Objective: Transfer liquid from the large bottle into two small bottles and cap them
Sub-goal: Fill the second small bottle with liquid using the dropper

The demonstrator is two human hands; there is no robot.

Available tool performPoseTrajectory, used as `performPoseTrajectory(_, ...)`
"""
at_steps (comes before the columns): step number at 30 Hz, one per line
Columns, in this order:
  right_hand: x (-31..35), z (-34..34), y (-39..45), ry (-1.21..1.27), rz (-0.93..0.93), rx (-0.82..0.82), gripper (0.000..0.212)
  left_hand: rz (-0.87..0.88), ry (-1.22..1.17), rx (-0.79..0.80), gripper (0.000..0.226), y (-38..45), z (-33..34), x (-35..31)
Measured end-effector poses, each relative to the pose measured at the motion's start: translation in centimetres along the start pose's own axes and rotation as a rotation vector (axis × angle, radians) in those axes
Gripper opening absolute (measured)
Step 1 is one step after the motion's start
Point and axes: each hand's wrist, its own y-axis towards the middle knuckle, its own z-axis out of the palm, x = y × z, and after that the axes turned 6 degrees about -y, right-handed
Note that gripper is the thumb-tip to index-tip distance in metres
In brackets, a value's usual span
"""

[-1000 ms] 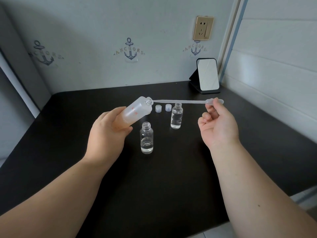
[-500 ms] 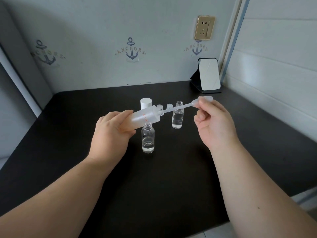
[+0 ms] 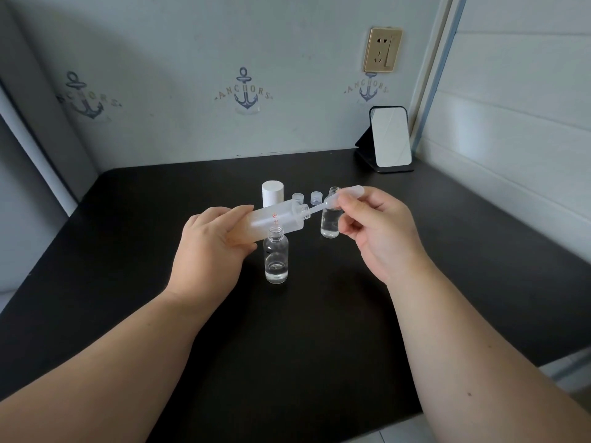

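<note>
Large bottle (image 3: 275, 220): frosted plastic, uncapped, gripped round its base by the left hand (image 3: 212, 247) and tipped nearly level over mid-bench, probably so the liquid runs toward the neck. Pipette (image 3: 332, 203): clear plastic, bulb pinched by the right hand (image 3: 380, 231), tip entering the large bottle's mouth, evidently to draw liquid. Near small bottle (image 3: 276, 259): clear glass, upright, open, directly below the tipped bottle, shallow liquid inside; placed handy for filling. Far small bottle (image 3: 330, 219): upright, open, partly hidden behind the pipette, holding more liquid. Two small caps (image 3: 307, 197): set together behind the bottles, toward the bench's rear edge, awaiting fitting. White cap (image 3: 272, 193): upright beside them. Mirror (image 3: 390, 139): rear right corner.
</note>
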Motion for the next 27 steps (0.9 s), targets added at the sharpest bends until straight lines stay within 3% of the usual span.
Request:
performPoseTrajectory(17, 0.7, -0.9, 0.2, 0.290, 0.111, -0.130, 0.008, -0.050, -0.015, 0.003, 0.059, 0.0, -0.1, 0.0)
performPoseTrajectory(27, 0.5, -1.9, 0.7, 0.492, 0.162, -0.325, 0.015, -0.096, -0.062, -0.035, 0.059, 0.1, -0.3, 0.2)
